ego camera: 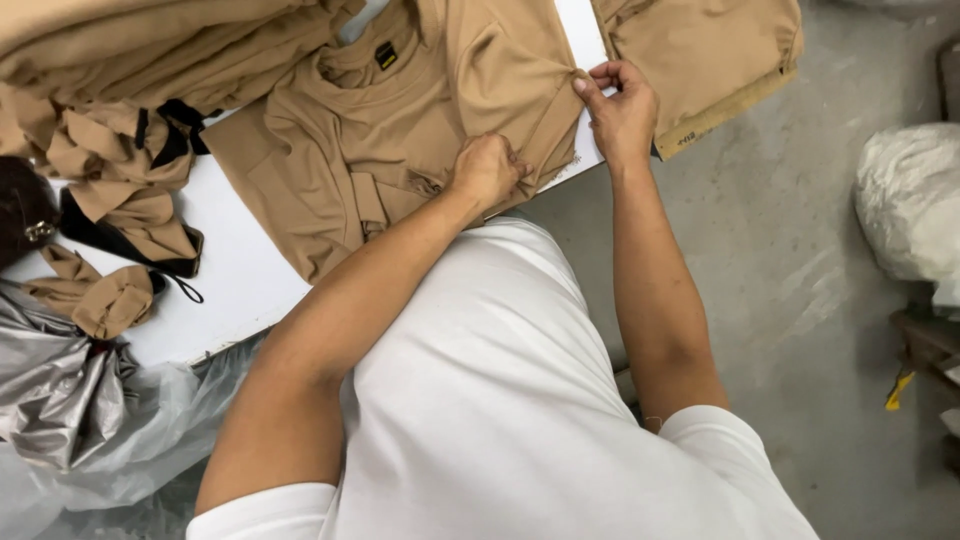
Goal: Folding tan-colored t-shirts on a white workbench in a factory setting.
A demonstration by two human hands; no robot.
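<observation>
tan t-shirt (400, 130) lies partly folded on the white table (240, 270); left hand (487, 170) clenched on its hem, right hand (622, 110) pinching the sleeve fold, folding unfinished.

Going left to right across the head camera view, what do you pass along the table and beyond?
Grey plastic bag → small tan fabric pieces with black trim → tan shirt → left hand → right hand → folded tan garment → white bag on the floor.
</observation>
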